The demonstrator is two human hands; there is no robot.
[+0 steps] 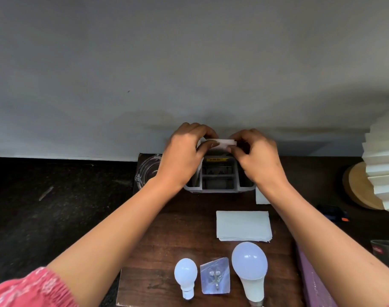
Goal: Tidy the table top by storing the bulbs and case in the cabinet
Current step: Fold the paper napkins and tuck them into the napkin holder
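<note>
1. On the left, a glass dish (148, 171) sits touching the near side of our left hand (182, 156). We judge that a careless wrist could nudge it off the surface (167, 235) edge, since it stands right at the corner.
2. Our left hand and right hand (259, 160) both pinch a small white piece (222, 143) over the grey case (219, 178). Neither hand grips the case itself. What the piece is, we cannot tell.
3. The case stands at the far edge of the surface, against the wall, open-topped with several compartments and a yellow label at the back. If we lift it one-handed, loose contents might spill, we think.
4. Nearer us lie the small bulb (185, 276) and, to its right, the big bulb (250, 269), both on their sides, caps toward us, well apart from the hands. Both are white, smooth and round, so we judge they could roll off the near edge if knocked.
5. Between them lies a clear hook packet (215, 275). A folded white cloth (243, 226) lies beyond the big bulb.
6. No cabinet shows, so nothing is stored yet.
</note>
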